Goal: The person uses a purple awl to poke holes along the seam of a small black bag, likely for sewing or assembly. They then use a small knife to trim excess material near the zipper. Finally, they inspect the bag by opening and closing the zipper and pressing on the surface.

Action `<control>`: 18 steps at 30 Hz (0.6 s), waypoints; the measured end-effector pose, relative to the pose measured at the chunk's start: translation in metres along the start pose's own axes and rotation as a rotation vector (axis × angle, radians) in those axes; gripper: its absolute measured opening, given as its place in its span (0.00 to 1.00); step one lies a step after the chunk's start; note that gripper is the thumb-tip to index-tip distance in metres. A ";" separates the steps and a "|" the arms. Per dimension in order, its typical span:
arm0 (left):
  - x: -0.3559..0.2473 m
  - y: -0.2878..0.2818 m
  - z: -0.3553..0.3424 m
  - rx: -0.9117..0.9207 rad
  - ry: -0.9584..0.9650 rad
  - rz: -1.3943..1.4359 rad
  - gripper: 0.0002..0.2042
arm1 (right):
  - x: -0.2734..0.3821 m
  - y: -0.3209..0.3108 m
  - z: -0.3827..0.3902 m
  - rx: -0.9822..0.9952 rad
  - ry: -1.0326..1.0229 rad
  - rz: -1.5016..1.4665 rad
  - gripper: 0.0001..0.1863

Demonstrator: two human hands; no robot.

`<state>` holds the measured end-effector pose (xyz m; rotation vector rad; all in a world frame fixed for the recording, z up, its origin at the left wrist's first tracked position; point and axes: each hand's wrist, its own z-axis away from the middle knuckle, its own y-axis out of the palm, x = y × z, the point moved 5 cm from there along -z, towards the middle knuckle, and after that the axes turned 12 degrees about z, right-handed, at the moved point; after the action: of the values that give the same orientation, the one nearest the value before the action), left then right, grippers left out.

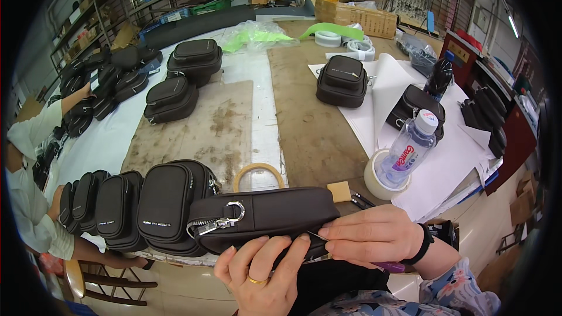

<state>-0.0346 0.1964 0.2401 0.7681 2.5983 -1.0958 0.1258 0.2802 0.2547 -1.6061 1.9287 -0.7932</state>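
A dark leather bag (260,205) lies on its side at the table's near edge, its silver zipper pull and D-ring at the left end. My left hand (263,269), wearing a gold ring, grips the bag's near face with curled fingers. My right hand (369,237) is closed at the bag's right end, thumb and finger pinching a thin pointed piece too small to name. A purple object (389,266) shows partly beneath my right hand. A masking tape roll (257,169) lies just beyond the bag, with a tan square (339,192) and black pens to its right.
Several black bags (164,210) line the near left, others stand farther back. A bottle (402,152) stands in a white roll at right, near white paper (439,187). Another person's arm (52,117) reaches in at left. A cardboard box (354,17) and shelves are behind.
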 end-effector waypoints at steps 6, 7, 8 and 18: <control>0.000 0.000 -0.001 0.002 -0.006 -0.002 0.14 | 0.000 0.000 -0.003 0.020 0.026 -0.003 0.11; 0.000 0.000 -0.001 0.003 -0.006 -0.001 0.14 | 0.000 0.001 -0.002 0.018 0.023 -0.013 0.12; 0.000 0.000 -0.001 0.003 -0.006 0.001 0.14 | 0.000 0.001 -0.001 0.017 0.021 -0.022 0.13; 0.002 -0.001 -0.002 0.011 -0.010 -0.016 0.13 | 0.002 0.000 -0.010 0.014 -0.035 0.059 0.09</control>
<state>-0.0362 0.1980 0.2411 0.7434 2.5972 -1.1162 0.1179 0.2793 0.2616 -1.5374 1.9320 -0.7484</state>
